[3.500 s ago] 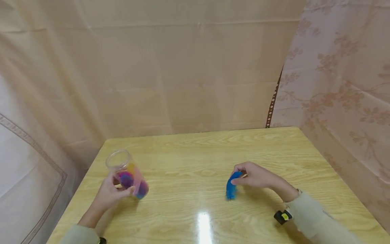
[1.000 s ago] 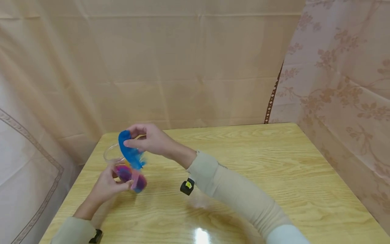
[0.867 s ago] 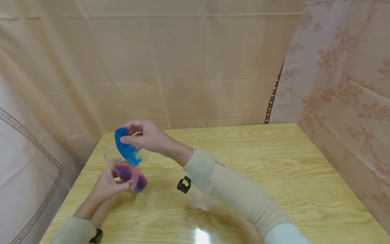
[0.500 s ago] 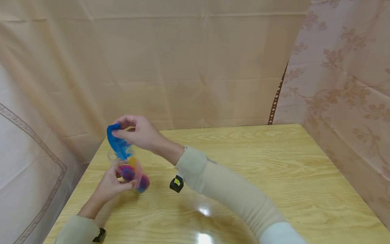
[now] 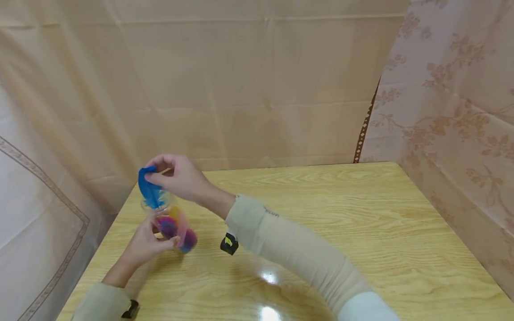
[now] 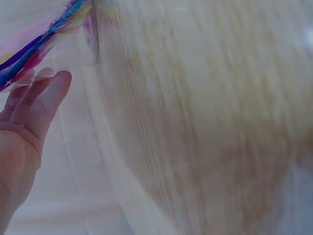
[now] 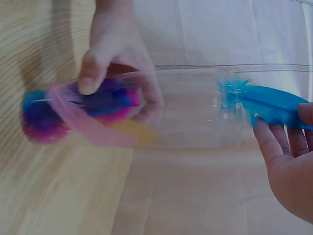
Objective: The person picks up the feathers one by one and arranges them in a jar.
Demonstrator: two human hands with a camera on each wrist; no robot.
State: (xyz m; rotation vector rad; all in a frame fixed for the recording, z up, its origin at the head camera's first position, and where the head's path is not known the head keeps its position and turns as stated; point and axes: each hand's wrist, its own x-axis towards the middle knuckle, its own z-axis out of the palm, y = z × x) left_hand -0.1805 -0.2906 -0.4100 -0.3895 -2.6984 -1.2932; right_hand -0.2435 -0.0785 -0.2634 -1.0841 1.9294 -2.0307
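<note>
Blue and fluffy, a single bright feather is pinched near its upper end between the thumb and fingers of the person's right hand. Its lower, downy tip sits right at the open mouth of a clear plastic jar; in the right wrist view the blue feather reaches just into that opening, though how far it goes in is hard to judge through the blur.

The jar is tilted, its mouth pointing up and away from the person, its base down toward the pale yellow wooden table. Whether the base touches the tabletop cannot be told. The left hand grasps the jar's lower part, thumb on one side and fingers wrapped round the other, as the right wrist view shows. Packed in the jar's bottom are coloured feathers: pink, purple, blue and yellow.

The jar is near the table's far left corner. The right forearm, in a beige sleeve, stretches across the table toward the jar from the person's right. A small black device with a yellow spot sits under that wrist, to the right of the jar.

Behind the table hangs a plain beige cloth; beside the table on the right hangs a flower-patterned curtain.
</note>
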